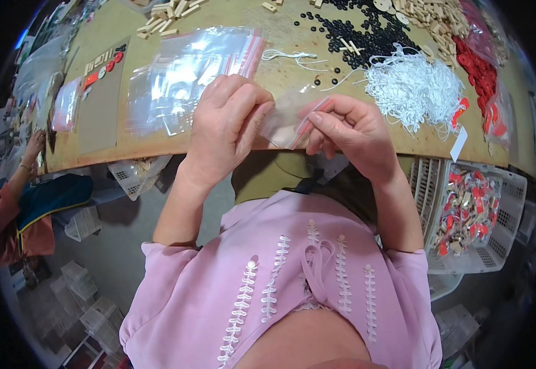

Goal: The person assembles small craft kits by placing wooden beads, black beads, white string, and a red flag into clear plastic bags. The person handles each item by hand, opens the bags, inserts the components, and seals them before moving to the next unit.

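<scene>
Between my two hands, just over the table's front edge, is a small clear zip-lock bag [281,126] with a red-striped mouth. My left hand [228,120] is closed on the side of the bag, its fingers curled in. At the red-striped edge, the thumb and fingers of my right hand [357,126] pinch the plastic. Whether anything lies inside the bag I cannot make out. Beside my left hand, a stack of flat clear zip-lock bags [182,71] with red strips lies on the table. A tangled heap of white cords [412,89] is beyond my right hand.
Black beads [366,31], wooden blocks [437,21] and red pieces [480,74] lie at the back right. A board with sample parts [102,104] is on the left. A crate [508,215] of filled bags stands at lower right. Another person's hand [34,146] is far left.
</scene>
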Motion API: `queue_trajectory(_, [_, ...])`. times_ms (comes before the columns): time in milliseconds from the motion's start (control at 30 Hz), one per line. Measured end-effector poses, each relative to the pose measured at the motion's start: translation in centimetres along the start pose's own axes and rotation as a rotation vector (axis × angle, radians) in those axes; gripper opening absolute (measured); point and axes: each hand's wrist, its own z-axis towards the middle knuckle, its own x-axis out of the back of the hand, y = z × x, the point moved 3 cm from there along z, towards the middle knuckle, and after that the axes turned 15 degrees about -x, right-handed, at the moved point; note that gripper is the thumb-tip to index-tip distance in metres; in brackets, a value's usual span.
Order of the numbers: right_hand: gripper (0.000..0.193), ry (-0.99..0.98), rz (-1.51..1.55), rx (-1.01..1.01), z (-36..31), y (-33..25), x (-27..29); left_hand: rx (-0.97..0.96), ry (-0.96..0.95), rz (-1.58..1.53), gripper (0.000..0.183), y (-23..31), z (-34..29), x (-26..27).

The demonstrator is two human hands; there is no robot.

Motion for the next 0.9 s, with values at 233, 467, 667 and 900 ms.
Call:
queue_trajectory(233, [0.019,0.063,-0.047,0.033,-1.4,1.1,0.4,0.087,0.047,-0.197,0.013,-0.4,0.5,-2.9])
queue_trajectory(467, [0.022,0.147,0.126,0.118,-1.2,0.8,1.0,0.279,0.018,-0.548,0.012,2.1,1.6,-4.8])
queue_trajectory(667, [0.017,0.311,-0.053,0.133,-1.3,1.6,0.9,0.302,-0.019,-0.370,0.002,2.0,1.3,-5.6])
queue_trajectory(900, [0.026,0.261,0.095,-0.079,-1.3,1.9,1.4,-0.070,-0.039,-0.116,0.016,2.3,1.9,-5.0])
